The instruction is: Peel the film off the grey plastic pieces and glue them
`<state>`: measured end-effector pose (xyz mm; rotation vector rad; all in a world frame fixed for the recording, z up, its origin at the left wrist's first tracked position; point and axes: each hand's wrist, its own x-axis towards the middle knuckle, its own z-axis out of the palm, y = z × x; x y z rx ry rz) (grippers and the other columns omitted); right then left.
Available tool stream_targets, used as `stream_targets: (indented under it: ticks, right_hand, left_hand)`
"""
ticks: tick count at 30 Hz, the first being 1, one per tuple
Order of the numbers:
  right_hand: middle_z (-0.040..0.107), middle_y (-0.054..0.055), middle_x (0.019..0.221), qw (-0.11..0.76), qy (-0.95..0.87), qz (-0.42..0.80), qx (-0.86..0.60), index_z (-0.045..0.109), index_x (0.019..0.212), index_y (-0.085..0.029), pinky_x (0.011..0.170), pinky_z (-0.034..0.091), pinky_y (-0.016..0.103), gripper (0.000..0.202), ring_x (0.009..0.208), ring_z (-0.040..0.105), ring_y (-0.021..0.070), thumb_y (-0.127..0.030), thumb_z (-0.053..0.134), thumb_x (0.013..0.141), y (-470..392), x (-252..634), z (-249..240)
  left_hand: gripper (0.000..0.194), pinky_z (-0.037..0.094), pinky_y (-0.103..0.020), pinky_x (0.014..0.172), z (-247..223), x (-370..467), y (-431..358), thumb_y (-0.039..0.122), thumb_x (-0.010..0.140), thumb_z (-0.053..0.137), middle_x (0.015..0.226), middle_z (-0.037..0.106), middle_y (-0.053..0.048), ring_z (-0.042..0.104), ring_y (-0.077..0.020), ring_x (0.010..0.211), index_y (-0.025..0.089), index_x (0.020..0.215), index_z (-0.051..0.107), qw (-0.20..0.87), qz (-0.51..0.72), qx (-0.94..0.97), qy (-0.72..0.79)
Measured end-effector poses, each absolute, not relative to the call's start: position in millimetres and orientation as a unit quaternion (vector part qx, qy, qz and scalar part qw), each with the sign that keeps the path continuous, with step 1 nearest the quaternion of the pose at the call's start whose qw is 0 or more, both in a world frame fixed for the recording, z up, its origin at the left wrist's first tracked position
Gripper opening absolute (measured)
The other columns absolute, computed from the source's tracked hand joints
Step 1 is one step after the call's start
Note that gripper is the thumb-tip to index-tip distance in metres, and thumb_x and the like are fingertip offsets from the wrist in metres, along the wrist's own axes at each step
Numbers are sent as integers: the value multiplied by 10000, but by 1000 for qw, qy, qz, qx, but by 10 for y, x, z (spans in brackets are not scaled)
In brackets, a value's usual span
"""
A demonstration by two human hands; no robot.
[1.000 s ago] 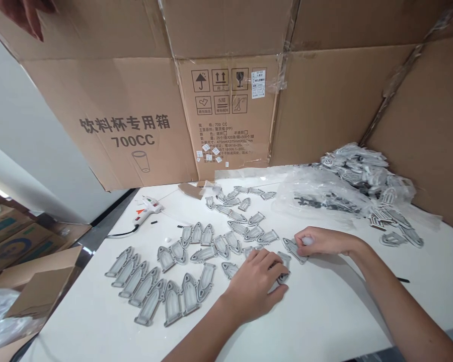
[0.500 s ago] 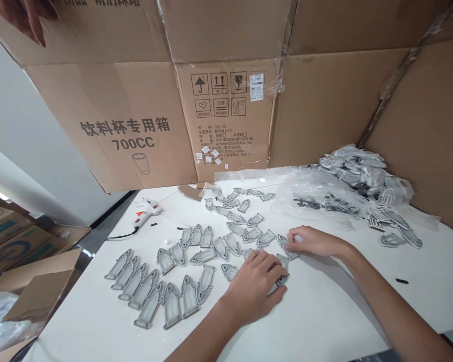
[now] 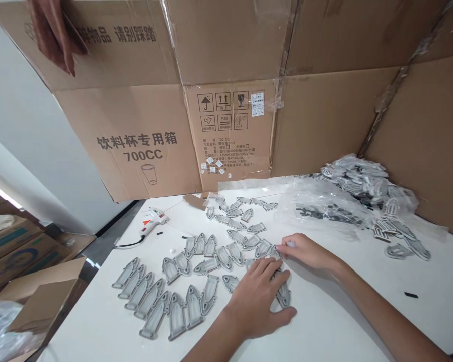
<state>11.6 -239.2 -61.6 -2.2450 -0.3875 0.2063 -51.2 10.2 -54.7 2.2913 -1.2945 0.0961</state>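
Observation:
My left hand point(image 3: 262, 296) lies palm down over several grey pieces, its thumb spread away from the fingers. Beside its index finger, one grey boat-shaped piece point(image 3: 284, 292) shows; what else lies beneath the palm is hidden. My right hand point(image 3: 307, 251) is closed, with a small whitish thing point(image 3: 291, 245) showing between its fingers, too small to name. Its fingertips are at the end of another grey piece point(image 3: 275, 251). To the left, several similar pieces lie in curved rows, such as one grey boat-shaped piece point(image 3: 177, 317) near the front.
A glue gun point(image 3: 153, 221) with a black cord lies at the table's left. Plastic bags of grey parts point(image 3: 357, 176) are heaped at the back right. Cardboard point(image 3: 230, 55) walls the back. A small black strip point(image 3: 411, 295) lies at right, an open carton point(image 3: 41, 301) at lower left.
My left thumb has spread outward, and a grey piece now shows beside the index finger. My right hand has shifted slightly left. The whole view has tilted up a little.

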Motion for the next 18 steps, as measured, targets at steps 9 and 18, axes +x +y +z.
stream_targets:
  ticks: [9, 18]
  right_hand:
    - [712, 128, 1239, 230, -47, -57, -971, 586, 1520, -228, 979, 451, 389, 433, 1150, 651, 364, -329, 452, 1120, -2255, 836, -727]
    - [725, 119, 1022, 101, -7, -45, -994, 624, 1417, -257, 825, 434, 336, 306, 982, 702, 337, -317, 465, 1163, -2115, 923, -802]
  left_hand:
    - [603, 360, -490, 1228, -627, -492, 135, 582, 928, 682, 1511, 556, -106, 455, -309, 1439, 227, 1397, 552, 265, 39, 843, -467]
    - [644, 362, -482, 1224, -688, -476, 143, 592, 895, 720, 1515, 557, -89, 464, -314, 1425, 244, 1408, 544, 268, 35, 844, -463]
